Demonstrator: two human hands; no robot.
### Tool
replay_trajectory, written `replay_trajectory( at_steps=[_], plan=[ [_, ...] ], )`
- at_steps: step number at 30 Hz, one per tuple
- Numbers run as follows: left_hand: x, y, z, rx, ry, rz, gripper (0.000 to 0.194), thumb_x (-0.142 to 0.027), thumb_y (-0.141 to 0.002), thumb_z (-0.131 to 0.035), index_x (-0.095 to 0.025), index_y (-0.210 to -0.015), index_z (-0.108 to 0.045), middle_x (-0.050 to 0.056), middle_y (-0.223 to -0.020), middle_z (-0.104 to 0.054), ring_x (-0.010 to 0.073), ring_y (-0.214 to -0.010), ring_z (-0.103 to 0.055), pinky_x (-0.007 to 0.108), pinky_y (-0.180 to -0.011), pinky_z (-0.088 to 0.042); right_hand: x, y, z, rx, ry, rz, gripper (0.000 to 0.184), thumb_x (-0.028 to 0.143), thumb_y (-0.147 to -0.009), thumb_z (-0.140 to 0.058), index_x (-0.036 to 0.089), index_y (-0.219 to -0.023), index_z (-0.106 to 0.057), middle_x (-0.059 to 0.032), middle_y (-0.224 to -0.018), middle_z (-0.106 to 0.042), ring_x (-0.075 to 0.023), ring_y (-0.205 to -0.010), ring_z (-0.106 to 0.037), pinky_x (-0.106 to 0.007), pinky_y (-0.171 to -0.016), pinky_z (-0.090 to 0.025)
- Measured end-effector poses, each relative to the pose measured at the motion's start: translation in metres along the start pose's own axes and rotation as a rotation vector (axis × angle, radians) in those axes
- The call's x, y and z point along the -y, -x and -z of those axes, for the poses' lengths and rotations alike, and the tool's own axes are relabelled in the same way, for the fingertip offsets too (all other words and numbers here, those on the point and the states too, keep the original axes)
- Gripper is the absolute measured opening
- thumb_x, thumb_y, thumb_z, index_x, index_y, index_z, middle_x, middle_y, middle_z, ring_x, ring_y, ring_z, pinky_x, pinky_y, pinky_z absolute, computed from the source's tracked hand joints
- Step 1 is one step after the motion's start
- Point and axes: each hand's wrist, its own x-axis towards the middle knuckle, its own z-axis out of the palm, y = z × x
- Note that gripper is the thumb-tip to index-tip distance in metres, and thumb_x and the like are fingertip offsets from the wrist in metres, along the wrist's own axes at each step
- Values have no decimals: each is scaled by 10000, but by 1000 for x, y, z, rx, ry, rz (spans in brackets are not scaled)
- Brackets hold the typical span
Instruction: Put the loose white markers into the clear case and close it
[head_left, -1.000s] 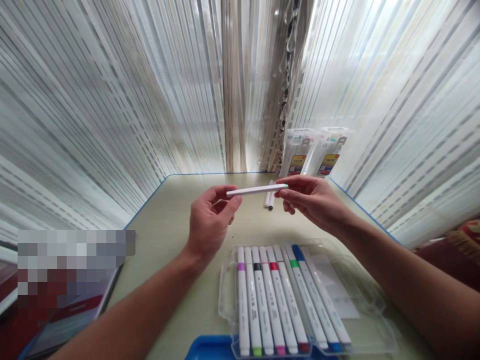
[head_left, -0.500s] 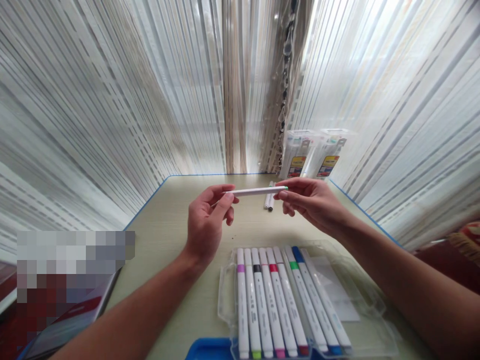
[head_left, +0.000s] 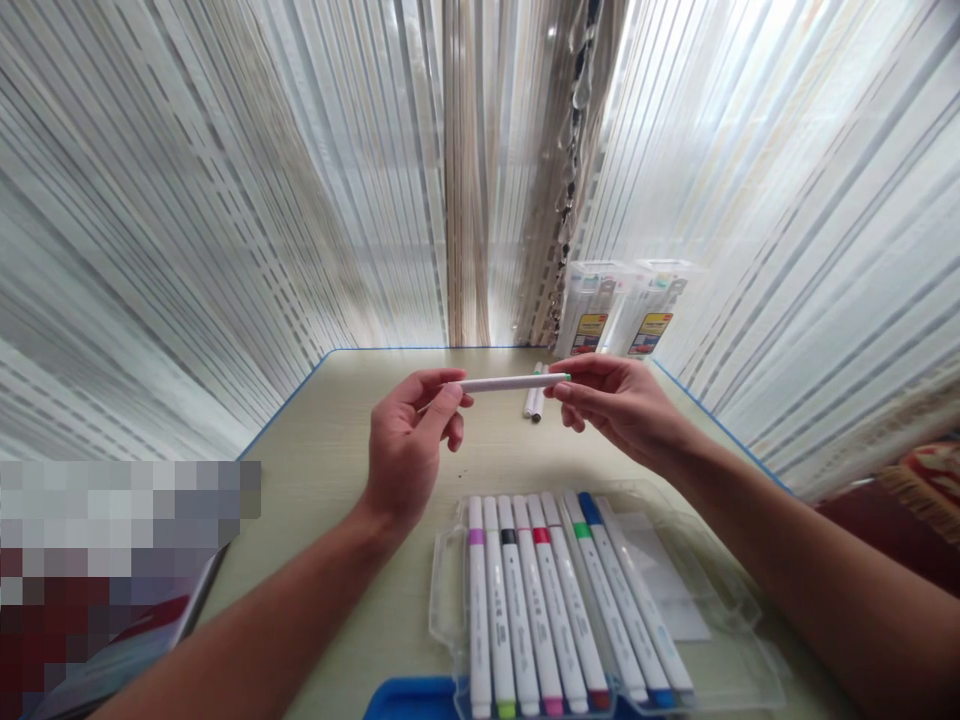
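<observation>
A white marker pen with a green end is held level above the table between my two hands. My left hand pinches its left end between thumb and fingers. At the green end, the thumb and fingers of my right hand close on the pen. Below the hands lies a clear plastic case, with several white markers side by side in it, their bands and tips in purple, black, red, green and blue. Two more markers lie on the table behind the held one, partly covered by it.
Two clear marker boxes with yellow labels stand at the table's back right. Something blue sits under the case's near edge. The pale table has a blue rim, and striped string curtains hang behind it. A blurred-out patch covers the left.
The view has shifted slightly, so everything sits a little further left. Both hands keep the same hold on the marker.
</observation>
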Motion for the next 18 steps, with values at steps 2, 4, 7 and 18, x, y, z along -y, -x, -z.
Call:
replay_trajectory(
  at_steps=[2, 4, 7, 18],
  plan=[
    [0, 0, 0, 5, -9, 3, 227, -236, -826, -713, -148, -1035, -695, 16, -788, -658, 68, -516, -521, 204, -468, -405, 0, 0, 0, -3, 1, -4, 314, 243, -665, -904, 161, -933, -762, -41, -735, -740, -114, -514, -620, -241, -456, -492],
    [0, 1, 0, 10, -16, -1, 246, -212, -811, -720, -149, -1046, -688, 11, -788, -652, 68, -516, -517, 205, -468, -403, 0, 0, 0, -7, 3, -7, 307, 249, -668, -902, 158, -927, -764, -45, -735, -744, -115, -511, -622, -240, -455, -494],
    [0, 1, 0, 15, -22, -6, 243, -204, -819, -712, -143, -1052, -681, 14, -791, -653, 68, -520, -517, 205, -470, -402, 0, 0, 0, -9, 8, -5, 292, 259, -678, -897, 148, -915, -767, -55, -743, -751, -114, -505, -625, -235, -452, -492],
    [0, 0, -1, -6, -8, 16, 232, -239, -819, -727, -136, -1024, -692, 14, -773, -655, 66, -512, -516, 203, -467, -400, 1, 0, 0, -8, 17, -4, 292, 294, -686, -891, 159, -917, -775, -70, -794, -765, -108, -500, -621, -242, -460, -482]
  ],
)
